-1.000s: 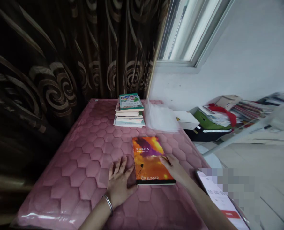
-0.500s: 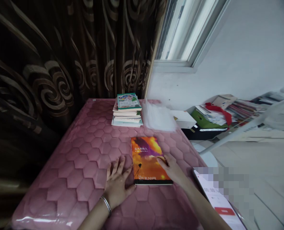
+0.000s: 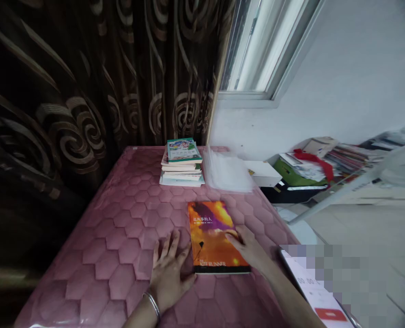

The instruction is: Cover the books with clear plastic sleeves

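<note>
An orange paperback book (image 3: 212, 234) lies flat and closed on a pink quilted mattress (image 3: 127, 237). My left hand (image 3: 170, 269) rests palm down on the mattress, fingers spread, touching the book's left edge. A silver bangle sits on that wrist. My right hand (image 3: 248, 246) lies against the book's right edge, its fingers on the cover. Neither hand lifts the book.
A stack of several books (image 3: 182, 164) stands at the mattress's far end, with a pile of clear plastic sleeves (image 3: 228, 173) beside it. A dark patterned curtain (image 3: 86, 91) hangs on the left. A phone (image 3: 316, 291) lies at the near right. Boxes and papers (image 3: 311, 164) clutter the floor.
The view has tilted slightly, so everything sits a little lower in the picture. Both hands stay on the book's edges; the book has not visibly moved.
</note>
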### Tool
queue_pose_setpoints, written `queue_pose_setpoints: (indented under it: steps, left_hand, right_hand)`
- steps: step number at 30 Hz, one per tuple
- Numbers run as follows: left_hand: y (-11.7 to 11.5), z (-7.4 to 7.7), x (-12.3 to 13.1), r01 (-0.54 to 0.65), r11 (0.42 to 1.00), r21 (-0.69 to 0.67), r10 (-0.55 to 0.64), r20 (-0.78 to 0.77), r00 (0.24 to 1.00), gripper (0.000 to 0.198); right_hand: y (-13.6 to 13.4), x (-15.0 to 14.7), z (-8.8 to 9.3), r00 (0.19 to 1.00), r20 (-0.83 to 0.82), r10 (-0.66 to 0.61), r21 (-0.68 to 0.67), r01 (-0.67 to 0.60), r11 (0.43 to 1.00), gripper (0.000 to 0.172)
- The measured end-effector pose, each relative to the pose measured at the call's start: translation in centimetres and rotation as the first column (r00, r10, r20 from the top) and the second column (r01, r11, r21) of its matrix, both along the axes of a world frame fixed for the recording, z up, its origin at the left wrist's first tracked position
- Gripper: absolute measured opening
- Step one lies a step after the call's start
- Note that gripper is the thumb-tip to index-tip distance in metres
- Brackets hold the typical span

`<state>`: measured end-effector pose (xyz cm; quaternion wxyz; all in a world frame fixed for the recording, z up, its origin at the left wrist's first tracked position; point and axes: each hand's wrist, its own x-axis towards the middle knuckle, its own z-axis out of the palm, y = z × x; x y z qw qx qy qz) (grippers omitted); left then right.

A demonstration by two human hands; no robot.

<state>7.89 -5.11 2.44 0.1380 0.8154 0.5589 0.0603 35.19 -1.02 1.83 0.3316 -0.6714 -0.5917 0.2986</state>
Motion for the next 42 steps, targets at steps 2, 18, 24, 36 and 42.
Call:
queue_pose_setpoints:
  steps: [2, 18, 24, 36, 42]
  left_hand:
    - [0.0, 0.0, 0.0, -0.002, 1.0, -0.009, 0.002, 0.002, 1.0, 0.067]
    - [0.0, -0.3, -0.1, 0.008, 1.0, -0.015, -0.007, 0.027, 1.0, 0.071]
    - [-0.1, -0.7, 0.0, -0.001, 1.0, -0.001, 0.001, 0.042, 0.999, 0.073]
    - [-0.1, -0.4, 0.0, -0.006, 1.0, 0.008, 0.005, 0.053, 0.999, 0.071]
    - [0.1, 0.1, 0.4, -0.031, 0.999, -0.043, 0.034, 0.077, 0.996, 0.064]
  right_hand:
    - [0.0, 0.0, -0.1, 1.0, -0.004, -0.015, 0.009, 0.015, 1.0, 0.028]
    - [0.3, -0.2, -1.3, 0.981, 0.195, -0.005, 0.027, 0.0, 1.0, 0.03]
    - [0.3, -0.3, -1.5, 0.977, 0.212, 0.003, -0.015, 0.0, 1.0, 0.033]
    - [0.2, 0.2, -0.7, 0.958, 0.252, -0.135, 0.064, 0.123, 0.99, 0.037]
    - [1.4, 0.7, 1.3, 0.993, -0.102, -0.068, -0.227, 0.043, 0.973, 0.028]
